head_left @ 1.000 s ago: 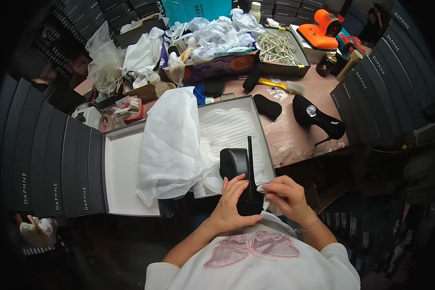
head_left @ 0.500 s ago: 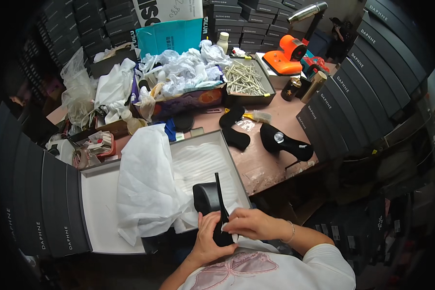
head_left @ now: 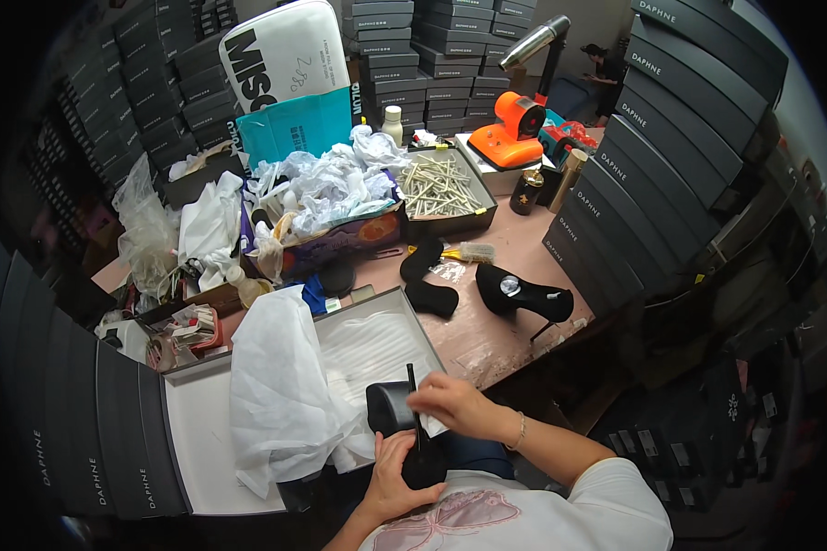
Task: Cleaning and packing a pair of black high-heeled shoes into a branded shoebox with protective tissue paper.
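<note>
- The black high-heeled shoe (head_left: 390,408) is in the person's grip just above the lap, at the near edge of the open shoe box, its smooth dark sole end toward the box and its slim heel (head_left: 412,386) pointing up the picture, away from the body.
- The key relation: the heel's long axis runs nearly straight away from the wearer, and the right hand (head_left: 454,405) sits immediately to its right, nearer the tip than the left hand is.
- The left hand (head_left: 398,475) grasps the shoe's near end, fingers along one side, thumb on the other.
- The right hand's fingers are curled together over a white piece (head_left: 434,424) of cloth or paper; whether they also press the heel cannot be told.
- Past the shoe, the shoe box (head_left: 425,328) holds white padding, with white wrapping tissue (head_left: 280,395) draped across its middle.
- On the pink bench (head_left: 482,351) right of the box lie black pads (head_left: 432,299), a brush (head_left: 476,252) and a second black heeled shoe (head_left: 522,296).
- Against the frame half a second ago, the right hand has gone from low beside the heel's base to higher along its shaft; the left hand keeps its hold, and the view has tilted to take in more of the stacked boxes (head_left: 657,151).
</note>
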Available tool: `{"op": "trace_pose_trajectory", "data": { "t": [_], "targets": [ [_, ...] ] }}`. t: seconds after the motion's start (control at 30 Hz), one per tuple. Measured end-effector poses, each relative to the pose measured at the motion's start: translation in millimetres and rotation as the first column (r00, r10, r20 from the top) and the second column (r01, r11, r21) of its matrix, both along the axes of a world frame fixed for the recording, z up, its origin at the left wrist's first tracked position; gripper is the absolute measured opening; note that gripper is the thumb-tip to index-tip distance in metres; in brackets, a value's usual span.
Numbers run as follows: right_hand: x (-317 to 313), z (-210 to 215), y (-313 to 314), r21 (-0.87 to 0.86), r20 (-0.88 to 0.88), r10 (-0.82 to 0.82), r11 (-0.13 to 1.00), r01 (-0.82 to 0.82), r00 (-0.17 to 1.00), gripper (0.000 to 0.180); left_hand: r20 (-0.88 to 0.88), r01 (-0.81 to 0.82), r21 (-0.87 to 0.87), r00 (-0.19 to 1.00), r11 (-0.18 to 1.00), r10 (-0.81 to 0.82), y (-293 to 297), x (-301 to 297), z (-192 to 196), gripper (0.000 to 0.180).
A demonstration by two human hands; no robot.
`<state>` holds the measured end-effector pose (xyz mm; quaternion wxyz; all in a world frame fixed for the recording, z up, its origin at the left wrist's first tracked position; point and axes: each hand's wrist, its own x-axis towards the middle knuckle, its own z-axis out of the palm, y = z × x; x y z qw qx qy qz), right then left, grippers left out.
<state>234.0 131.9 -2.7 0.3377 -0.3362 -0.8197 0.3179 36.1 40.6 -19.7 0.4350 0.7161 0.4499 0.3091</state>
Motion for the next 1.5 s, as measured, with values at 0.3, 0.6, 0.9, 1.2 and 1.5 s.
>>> {"op": "trace_pose_trajectory", "data": {
  "t": [0.3,0.6,0.9,1.2,1.5],
  "targets": [
    [0,10,-23,-0.103,-0.040,0.090,0.990,-0.094,0.995,0.016,0.039,-0.022,-0.020,0.999,1.000,0.023,4,-4,-6,0.081],
    [4,21,-24,-0.156,-0.043,0.244,0.956,-0.248,0.969,0.014,0.067,-0.009,-0.062,0.998,0.998,0.014,9,-7,-8,0.082],
    [-10,18,-19,-0.198,-0.064,0.249,0.946,-0.257,0.966,0.016,0.095,-0.041,-0.113,0.994,0.993,0.052,5,-13,-1,0.081],
    [5,-13,27,-0.162,-0.240,-0.401,0.914,0.371,0.884,0.013,-0.008,-0.011,0.020,1.000,1.000,0.012,4,-5,-2,0.082],
    [-8,-8,3,0.015,-0.090,-0.025,1.000,0.027,0.996,0.019,0.002,0.004,-0.001,1.000,1.000,-0.004,6,-11,0,0.082]
  ]
}}
